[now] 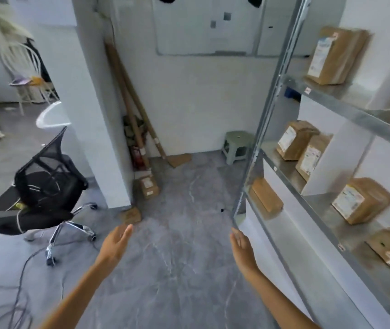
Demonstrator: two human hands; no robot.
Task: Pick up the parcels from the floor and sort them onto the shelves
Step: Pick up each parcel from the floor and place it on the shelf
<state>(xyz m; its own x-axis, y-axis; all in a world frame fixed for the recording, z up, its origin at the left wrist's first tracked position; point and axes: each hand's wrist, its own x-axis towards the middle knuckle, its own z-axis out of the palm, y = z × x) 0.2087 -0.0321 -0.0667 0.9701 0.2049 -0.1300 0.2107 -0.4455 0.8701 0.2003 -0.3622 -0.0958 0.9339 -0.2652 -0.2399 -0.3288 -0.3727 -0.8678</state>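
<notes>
Two brown cardboard parcels lie on the grey floor by the white pillar: a small one [131,215] at its corner and a labelled one [148,186] farther back against the wall. My left hand [115,242] reaches forward, empty with fingers apart, just short of the small parcel. My right hand [242,249] is also empty and spread, beside the front post of the metal shelf unit [345,108]. Several labelled parcels stand on the shelves, among them one on the top shelf [336,55] and one on a lower shelf [361,200].
A black office chair [47,186] on castors stands at the left, with cables on the floor around it. Cardboard tubes [130,103] lean in the corner. A green plastic stool [237,146] sits by the back wall. A person's feet show at the far left.
</notes>
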